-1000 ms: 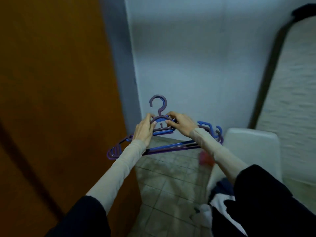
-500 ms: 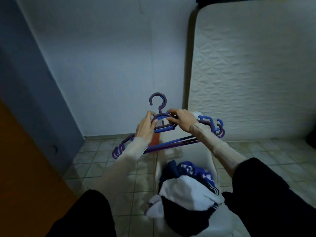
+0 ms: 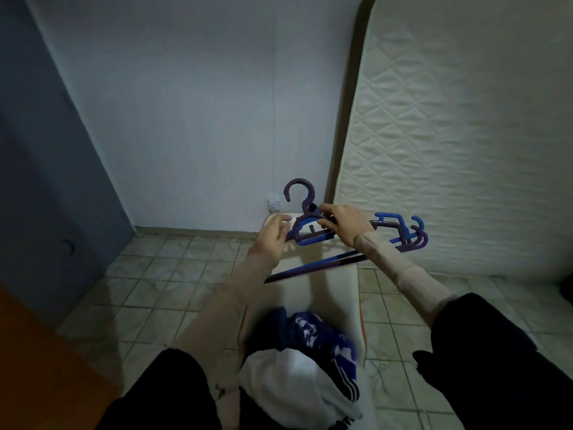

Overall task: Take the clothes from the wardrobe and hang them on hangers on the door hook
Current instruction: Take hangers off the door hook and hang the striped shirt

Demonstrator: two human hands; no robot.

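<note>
I hold a bunch of purple and blue plastic hangers (image 3: 313,231) out in front of me, hooks up. My right hand (image 3: 344,223) pinches them just under the hooks. My left hand (image 3: 271,240) grips the left shoulder of the bunch, fingers curled; its motion blurs it. The hangers' right ends (image 3: 409,232) stick out past my right wrist. Below my arms, a pile of clothes (image 3: 304,361), dark blue, white and striped, lies on a white chair (image 3: 335,283).
A quilted mattress (image 3: 465,135) leans upright against the wall on the right. A grey-blue panel (image 3: 46,166) and an orange wooden door edge (image 3: 37,367) stand at the left. Tiled floor (image 3: 161,274) spreads around the chair. A wall socket (image 3: 273,203) sits low on the wall.
My view has swung right, away from the orange door toward the mattress and chair. The hangers stay in both hands; the clothes pile came into view.
</note>
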